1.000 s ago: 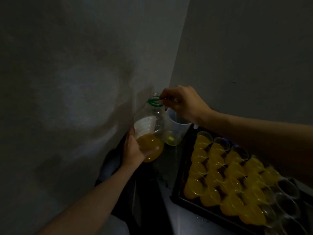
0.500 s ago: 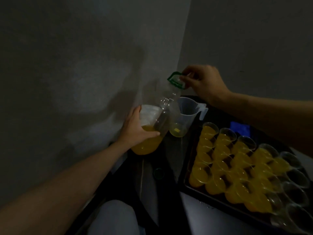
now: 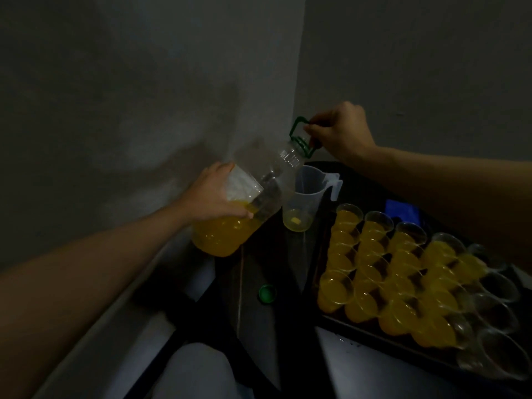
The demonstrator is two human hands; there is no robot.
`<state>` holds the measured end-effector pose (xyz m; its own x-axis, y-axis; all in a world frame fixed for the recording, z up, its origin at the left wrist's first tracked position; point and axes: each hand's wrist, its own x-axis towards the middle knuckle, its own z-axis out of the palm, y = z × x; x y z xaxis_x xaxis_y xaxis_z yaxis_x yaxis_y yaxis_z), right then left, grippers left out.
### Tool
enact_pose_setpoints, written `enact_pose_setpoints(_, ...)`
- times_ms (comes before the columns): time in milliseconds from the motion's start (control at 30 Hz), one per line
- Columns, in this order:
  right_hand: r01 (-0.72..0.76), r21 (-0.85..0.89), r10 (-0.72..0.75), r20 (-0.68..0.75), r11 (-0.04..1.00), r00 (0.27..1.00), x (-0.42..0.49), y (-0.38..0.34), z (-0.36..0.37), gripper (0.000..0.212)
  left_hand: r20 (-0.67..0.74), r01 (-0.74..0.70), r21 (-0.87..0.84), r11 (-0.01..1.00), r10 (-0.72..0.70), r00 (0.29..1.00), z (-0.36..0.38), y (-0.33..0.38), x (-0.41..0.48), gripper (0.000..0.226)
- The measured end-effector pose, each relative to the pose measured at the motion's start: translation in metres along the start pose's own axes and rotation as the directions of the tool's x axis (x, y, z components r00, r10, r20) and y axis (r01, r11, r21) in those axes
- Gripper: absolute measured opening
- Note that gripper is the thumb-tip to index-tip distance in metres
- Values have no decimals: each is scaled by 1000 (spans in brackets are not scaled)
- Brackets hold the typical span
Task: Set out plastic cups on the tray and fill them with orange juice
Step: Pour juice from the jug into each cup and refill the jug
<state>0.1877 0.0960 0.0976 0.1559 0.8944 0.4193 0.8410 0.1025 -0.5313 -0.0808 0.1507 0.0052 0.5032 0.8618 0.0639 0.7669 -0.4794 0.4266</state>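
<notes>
I've tipped the bottle further, neck over the jug. My left hand grips its body to carry the weight and my right hand pinches the handle to steer. The cups wait on the tray beside.

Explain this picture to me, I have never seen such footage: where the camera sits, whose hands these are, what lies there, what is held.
No machine here: a person wears one camera on the head, looking down at their own bare hands. The left hand grips a big tilted bottle partly full of orange juice. The right hand holds its green handle, the mouth leaning towards a clear jug with a little juice in it. On the dark tray stand plastic cups, most filled; the empty cups are at the right. A green cap lies nearby.
</notes>
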Motion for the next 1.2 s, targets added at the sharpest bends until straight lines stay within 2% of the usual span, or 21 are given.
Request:
enact_pose_setpoints(133,-36,10,36,11,999,999,1,10,7,23,46,-16,90,996,12,999,-14,5,7,144)
enact_pose_setpoints(400,-135,90,133,27,987,991,8,22,18,23,127,-89,177,980,66,990,-36,10,25,109)
enact_pose_setpoints(567,-146,108,142,39,983,989,6,23,28,22,152,-69,228,971,34,988,-39,9,28,111)
enact_pose_setpoints(733,-149,104,144,53,983,988,5,28,38,20,199,-52,295,954,-8,980,-46,12,30,138)
enact_pose_setpoints(867,-156,105,152,50,982,987,3,34,44,18,243,-82,305,949,6,970,-53,14,34,117)
enact_pose_setpoints(1067,-187,145,176,89,972,980,4,38,49,18,274,-94,354,930,-7,962,-57,16,37,128)
enact_pose_setpoints(1200,-220,135,206,111,966,972,8,40,51,17,280,-108,391,914,-7,960,-60,20,39,121)
